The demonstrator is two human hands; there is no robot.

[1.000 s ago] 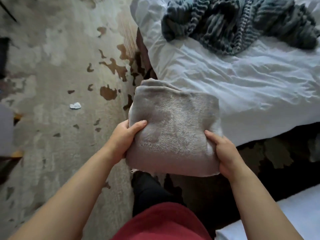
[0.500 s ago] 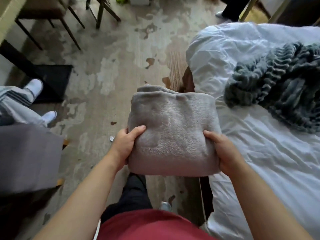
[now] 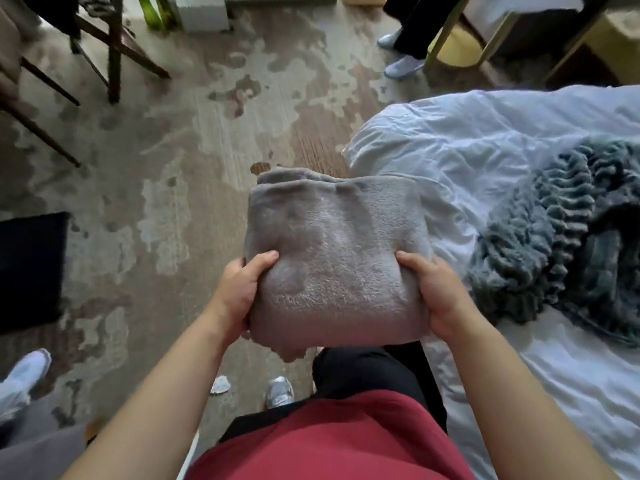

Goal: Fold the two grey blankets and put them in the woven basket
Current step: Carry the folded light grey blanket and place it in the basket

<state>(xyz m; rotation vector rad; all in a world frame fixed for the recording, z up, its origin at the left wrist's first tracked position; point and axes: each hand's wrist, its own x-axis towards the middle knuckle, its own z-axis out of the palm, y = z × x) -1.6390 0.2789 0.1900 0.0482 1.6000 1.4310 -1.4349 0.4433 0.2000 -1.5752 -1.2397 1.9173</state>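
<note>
**Q:** From the head camera, what's in frame?

**A:** A bedroom, mid-chore; my left hand (image 3: 242,289) and right hand (image 3: 436,296) grasp the folded grey blanket (image 3: 332,258) by its near corners, thumbs on top, the other fingers out of sight beneath; it is held in the air in front of my waist, above the floor (image 3: 173,150), just beside the bed (image 3: 450,140).

**Q:** And the second one?

**A:** The ribbed grey blanket (image 3: 540,237) lies in a loose heap on the bed's white sheet, unfolded, well apart from both hands.

**Q:** Which step is this?

**A:** By my reckoning, carrying the first blanket to the basket; no basket shows in this view, so the next move calls for finding it and lowering the bundle in flat, grip firm so the folds don't slip; after that, the ribbed one needs folding.
</note>
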